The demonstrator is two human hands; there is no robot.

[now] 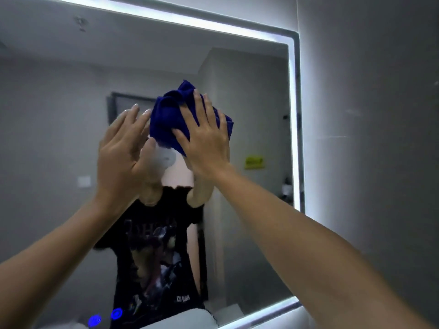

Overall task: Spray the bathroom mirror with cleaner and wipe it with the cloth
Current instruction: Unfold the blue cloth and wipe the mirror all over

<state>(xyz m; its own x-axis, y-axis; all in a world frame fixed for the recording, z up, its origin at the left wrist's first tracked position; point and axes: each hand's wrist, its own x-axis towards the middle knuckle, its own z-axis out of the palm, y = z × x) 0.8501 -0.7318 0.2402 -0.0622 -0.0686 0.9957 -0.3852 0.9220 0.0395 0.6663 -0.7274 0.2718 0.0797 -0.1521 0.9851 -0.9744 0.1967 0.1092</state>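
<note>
Both hands (164,143) raised, fingers spread

The mirror (71,115) glass lies open to the left of and below both hands. At centre the blue cloth (171,119) under the right hand (204,143) and the left hand (123,148) beside it block passage. Rightward, the lit frame (293,115) and the grey wall (368,115) bound the glass.

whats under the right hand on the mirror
A bunched blue cloth lies under the right hand, whose spread fingers press it against the mirror. The glass behind the cloth is covered, so its state cannot be seen.
</note>
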